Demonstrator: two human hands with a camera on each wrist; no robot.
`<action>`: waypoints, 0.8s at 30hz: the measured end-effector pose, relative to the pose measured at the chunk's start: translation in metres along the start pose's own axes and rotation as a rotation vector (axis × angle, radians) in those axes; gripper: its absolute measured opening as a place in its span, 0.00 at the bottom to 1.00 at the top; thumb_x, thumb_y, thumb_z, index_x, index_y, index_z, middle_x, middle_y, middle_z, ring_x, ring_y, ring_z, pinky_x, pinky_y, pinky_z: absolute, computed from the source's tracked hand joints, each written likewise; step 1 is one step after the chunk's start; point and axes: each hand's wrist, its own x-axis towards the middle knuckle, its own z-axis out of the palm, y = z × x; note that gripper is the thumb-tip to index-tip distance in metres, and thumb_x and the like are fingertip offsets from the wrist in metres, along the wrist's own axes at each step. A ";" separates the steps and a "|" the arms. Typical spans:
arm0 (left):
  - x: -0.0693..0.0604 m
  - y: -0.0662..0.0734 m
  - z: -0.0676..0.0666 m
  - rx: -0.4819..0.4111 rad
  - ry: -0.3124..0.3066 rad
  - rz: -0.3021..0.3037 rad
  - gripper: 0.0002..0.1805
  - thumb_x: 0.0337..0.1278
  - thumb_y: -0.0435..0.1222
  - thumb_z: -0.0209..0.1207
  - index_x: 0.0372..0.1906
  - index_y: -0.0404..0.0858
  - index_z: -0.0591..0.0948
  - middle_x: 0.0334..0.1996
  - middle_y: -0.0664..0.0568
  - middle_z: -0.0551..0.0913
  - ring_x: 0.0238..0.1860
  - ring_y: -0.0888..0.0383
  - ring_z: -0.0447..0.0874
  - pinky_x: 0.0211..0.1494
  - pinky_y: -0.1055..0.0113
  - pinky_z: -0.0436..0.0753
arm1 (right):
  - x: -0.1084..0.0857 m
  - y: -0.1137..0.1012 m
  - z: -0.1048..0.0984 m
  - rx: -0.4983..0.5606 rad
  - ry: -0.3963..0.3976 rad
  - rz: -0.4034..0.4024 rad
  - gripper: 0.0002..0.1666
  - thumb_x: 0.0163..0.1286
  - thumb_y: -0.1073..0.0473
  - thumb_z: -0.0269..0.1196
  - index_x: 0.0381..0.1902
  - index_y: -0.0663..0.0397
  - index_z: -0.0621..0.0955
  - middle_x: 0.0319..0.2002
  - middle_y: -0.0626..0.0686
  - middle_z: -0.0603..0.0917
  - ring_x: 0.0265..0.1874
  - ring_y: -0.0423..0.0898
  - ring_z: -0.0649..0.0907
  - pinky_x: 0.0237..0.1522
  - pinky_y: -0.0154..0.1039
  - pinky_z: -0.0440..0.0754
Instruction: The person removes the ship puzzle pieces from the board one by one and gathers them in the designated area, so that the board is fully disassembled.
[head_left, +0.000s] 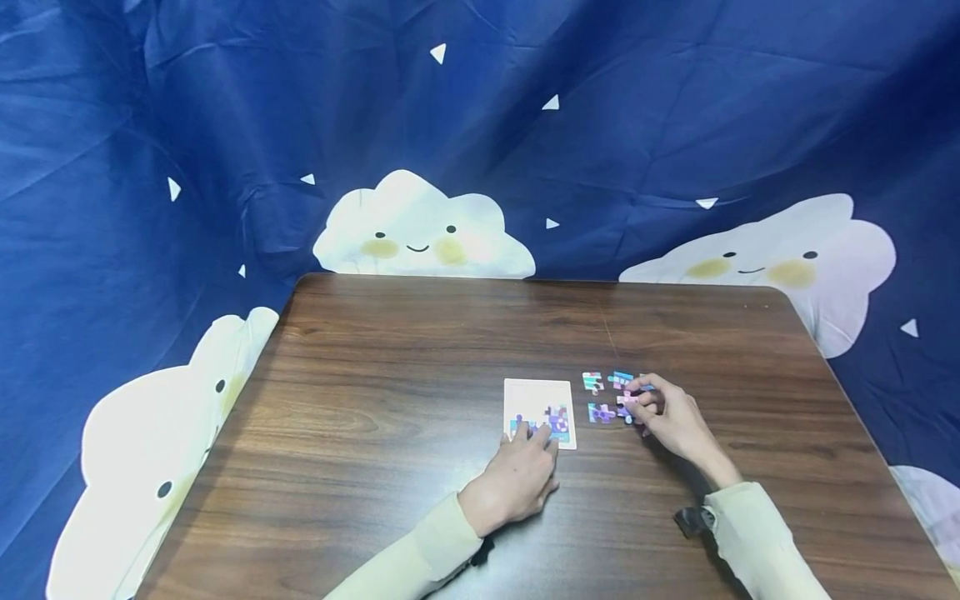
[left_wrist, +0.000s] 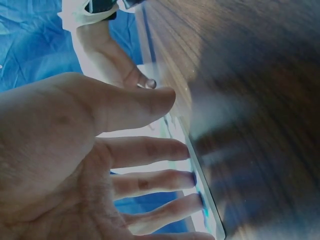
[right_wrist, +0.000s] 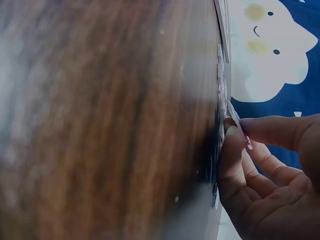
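A white puzzle board [head_left: 534,393] lies on the table, with joined purple and blue jigsaw pieces [head_left: 557,419] along its near side. My left hand [head_left: 517,477] rests its fingertips on that near part, covering some of the pieces. Its fingers look nearly straight in the left wrist view. To the right of the board, my right hand [head_left: 675,421] pinches a pink jigsaw piece [head_left: 626,401] between thumb and forefinger. The right wrist view shows this piece [right_wrist: 234,113] tilted, just above the other pieces. Loose jigsaw pieces [head_left: 600,412] lie around it, some partly hidden by the right hand.
The brown wooden table [head_left: 420,350] extends on all sides of the board. Behind it hangs a blue curtain [head_left: 480,100] with white clouds and small triangles. Both wrists wear dark devices, one visible as a black box [head_left: 692,522] beside the right sleeve.
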 end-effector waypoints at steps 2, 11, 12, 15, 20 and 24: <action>0.000 0.000 0.000 -0.002 -0.001 -0.001 0.26 0.68 0.51 0.64 0.63 0.39 0.82 0.59 0.49 0.81 0.61 0.46 0.80 0.55 0.48 0.89 | -0.001 0.001 -0.001 -0.004 -0.001 0.002 0.15 0.72 0.65 0.67 0.54 0.63 0.80 0.37 0.63 0.90 0.25 0.37 0.86 0.25 0.36 0.88; 0.000 0.000 -0.001 0.004 0.001 -0.002 0.27 0.67 0.51 0.65 0.64 0.40 0.82 0.60 0.49 0.81 0.61 0.47 0.79 0.56 0.49 0.89 | -0.002 0.003 -0.004 -0.086 -0.002 -0.019 0.15 0.71 0.65 0.68 0.53 0.62 0.81 0.38 0.59 0.85 0.25 0.35 0.81 0.23 0.34 0.84; 0.000 0.000 -0.001 0.005 0.001 -0.001 0.27 0.67 0.51 0.65 0.64 0.40 0.82 0.60 0.50 0.81 0.61 0.47 0.79 0.56 0.49 0.89 | -0.002 0.003 -0.005 -0.092 -0.004 -0.015 0.15 0.71 0.65 0.68 0.53 0.62 0.81 0.38 0.59 0.85 0.25 0.35 0.81 0.23 0.34 0.84; 0.000 0.000 -0.002 0.004 0.002 0.001 0.27 0.67 0.51 0.65 0.63 0.40 0.82 0.59 0.50 0.81 0.61 0.47 0.80 0.55 0.50 0.89 | 0.000 0.002 -0.005 -0.134 -0.004 -0.013 0.15 0.70 0.65 0.69 0.53 0.61 0.82 0.38 0.58 0.84 0.26 0.36 0.80 0.23 0.33 0.82; -0.001 -0.001 -0.001 0.013 0.004 0.006 0.27 0.67 0.52 0.65 0.63 0.40 0.83 0.59 0.50 0.82 0.59 0.48 0.80 0.54 0.51 0.89 | 0.001 0.003 -0.003 -0.210 0.006 -0.027 0.15 0.68 0.63 0.71 0.51 0.58 0.83 0.39 0.55 0.86 0.31 0.41 0.81 0.31 0.30 0.75; -0.001 -0.001 -0.001 0.017 0.005 0.006 0.27 0.67 0.52 0.64 0.63 0.40 0.82 0.59 0.50 0.82 0.59 0.48 0.80 0.53 0.52 0.89 | 0.002 0.004 -0.003 -0.258 0.026 -0.042 0.15 0.66 0.62 0.73 0.49 0.56 0.84 0.39 0.55 0.86 0.33 0.42 0.80 0.36 0.31 0.73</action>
